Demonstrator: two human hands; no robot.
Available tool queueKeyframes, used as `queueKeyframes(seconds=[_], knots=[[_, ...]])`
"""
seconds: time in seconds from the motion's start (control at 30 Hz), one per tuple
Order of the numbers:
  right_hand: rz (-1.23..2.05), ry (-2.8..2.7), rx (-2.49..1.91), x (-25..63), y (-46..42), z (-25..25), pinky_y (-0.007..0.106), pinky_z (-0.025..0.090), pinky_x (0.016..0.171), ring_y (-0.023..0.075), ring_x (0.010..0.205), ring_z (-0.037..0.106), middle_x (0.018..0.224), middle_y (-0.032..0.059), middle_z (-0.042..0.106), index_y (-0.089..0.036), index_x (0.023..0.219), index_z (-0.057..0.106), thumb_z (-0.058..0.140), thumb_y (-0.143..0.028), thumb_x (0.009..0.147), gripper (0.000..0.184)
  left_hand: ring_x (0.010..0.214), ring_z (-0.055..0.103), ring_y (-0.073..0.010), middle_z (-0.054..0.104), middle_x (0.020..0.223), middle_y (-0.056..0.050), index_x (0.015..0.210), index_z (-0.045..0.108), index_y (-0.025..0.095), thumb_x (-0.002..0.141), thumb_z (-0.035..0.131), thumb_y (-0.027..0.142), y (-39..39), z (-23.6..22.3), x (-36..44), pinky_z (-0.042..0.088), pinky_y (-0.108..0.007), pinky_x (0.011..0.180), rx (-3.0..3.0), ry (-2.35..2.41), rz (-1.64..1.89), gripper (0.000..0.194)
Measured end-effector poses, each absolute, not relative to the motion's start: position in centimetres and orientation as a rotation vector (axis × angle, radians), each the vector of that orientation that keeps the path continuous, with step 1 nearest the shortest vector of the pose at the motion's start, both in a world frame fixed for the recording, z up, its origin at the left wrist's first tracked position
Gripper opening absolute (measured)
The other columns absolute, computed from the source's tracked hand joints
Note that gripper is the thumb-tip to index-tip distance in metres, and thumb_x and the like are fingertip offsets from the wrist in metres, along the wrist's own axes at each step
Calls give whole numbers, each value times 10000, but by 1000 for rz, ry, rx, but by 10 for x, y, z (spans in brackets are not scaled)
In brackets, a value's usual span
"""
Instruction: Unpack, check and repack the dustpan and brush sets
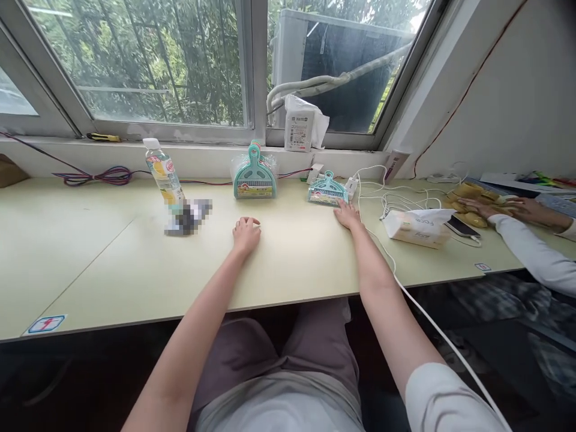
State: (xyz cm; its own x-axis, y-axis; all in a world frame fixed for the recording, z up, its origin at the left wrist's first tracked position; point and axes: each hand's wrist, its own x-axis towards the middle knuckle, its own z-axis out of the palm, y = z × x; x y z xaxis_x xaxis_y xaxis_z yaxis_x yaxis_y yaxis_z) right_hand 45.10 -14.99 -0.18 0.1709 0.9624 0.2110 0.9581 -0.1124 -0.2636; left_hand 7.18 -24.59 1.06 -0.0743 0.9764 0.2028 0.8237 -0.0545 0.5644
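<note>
My left hand [246, 233] rests on the pale green table [112, 264] with its fingers curled under in a loose fist, nothing in it. Just beyond it a teal mini dustpan in clear packaging [254, 174] stands upright against the wall ledge. My right hand [347, 213] lies flat with fingers stretched out, its fingertips touching the near edge of a teal mini brush set [327, 190] lying on the table.
A plastic drink bottle [164, 177] stands left of the dustpan beside a blurred object [188, 216]. A tissue pack [417, 227], a phone [459, 226] and white cables [396, 198] lie to the right. Another person's hands [504, 209] rest at the far right. A white bag [300, 125] sits on the sill.
</note>
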Motion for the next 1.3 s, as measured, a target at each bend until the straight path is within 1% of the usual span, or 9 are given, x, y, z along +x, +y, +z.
queueKeyframes(seconds=[0.13,0.23,0.43,0.67,0.9,1.0,1.1,1.23,1.3], knots=[[110,-1823,-2175,449,-153,-3,606,199,1139,295,1425,292,1556,107,326,-244,1487,347,313,-366,981,522,1275,436,-293,512,1301,-103,1067,612,262,833,466,183,-244,8,70,323,-474,1079,2067,1867,760,287],[46,-1854,-2141,443,-165,1,568,295,1091,311,1330,423,1469,120,452,-234,1407,465,375,-349,946,484,1271,440,-291,505,1303,-102,1083,614,267,835,476,201,-244,7,69,338,-461,1075,2079,1868,759,292],[-212,-1611,-2167,437,-193,14,470,427,936,309,1023,634,1052,169,690,-167,1196,631,406,-297,931,371,1249,447,-305,492,1286,-119,1093,621,251,834,493,207,-243,4,68,363,-447,1059,2050,1895,820,292],[-100,-1516,-2273,443,-185,12,459,457,933,365,1218,527,1262,234,595,-104,1281,570,507,-256,892,423,1259,441,-308,486,1290,-121,1089,621,248,837,493,199,-243,2,68,355,-461,1067,2067,1878,813,287],[390,-1642,-1942,419,-183,39,316,518,814,214,933,665,925,65,726,-192,1218,614,646,-71,720,513,1276,452,-270,460,1347,-136,1142,604,208,840,534,187,-245,8,66,359,-394,1078,1865,1894,1047,312],[764,-1764,-1906,386,-184,63,268,516,680,190,792,658,797,47,714,-162,1117,674,679,-35,649,485,1094,582,-226,639,1103,-103,1023,639,187,890,483,225,-244,11,65,420,-352,1004,1784,1667,1075,208],[636,-1869,-1757,344,-184,78,256,497,731,193,844,650,770,41,703,-168,966,734,700,-52,628,359,1034,611,-223,688,973,-78,844,659,188,929,454,320,-241,10,65,419,-343,995,1775,1479,1099,258],[513,-1652,-1703,303,-186,68,265,497,748,206,859,661,771,58,712,-163,838,738,675,-81,654,211,1069,614,-227,624,1204,-138,1062,614,161,907,546,400,-234,7,62,456,-346,943,1456,1389,1350,292],[550,-1526,-1624,296,-188,58,259,499,745,195,832,675,740,45,716,-166,828,720,673,-79,670,186,1012,641,-210,557,1312,-165,1231,508,171,804,708,369,-232,8,61,494,-324,871,1275,1328,1399,512]])
